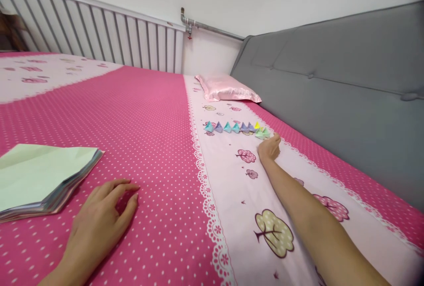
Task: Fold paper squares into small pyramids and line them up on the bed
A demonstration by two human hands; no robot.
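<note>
— Several small folded paper pieces (236, 128) sit in a row on the pale band of the bedsheet (149, 114), blue, purple, yellow, green. My right hand (270, 148), loosely curled, touches the green end one.

— And your left?

— My left hand (102, 215) rests open beside the paper stack (43, 175). I judge I'm lining up a finished piece; another sheet comes next.

Pink pillow (228, 88) by grey headboard (347, 87)

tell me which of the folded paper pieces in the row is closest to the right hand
The pale green one at the row's right end, just beyond the right hand; the blue and purple pieces lie further left.
</note>
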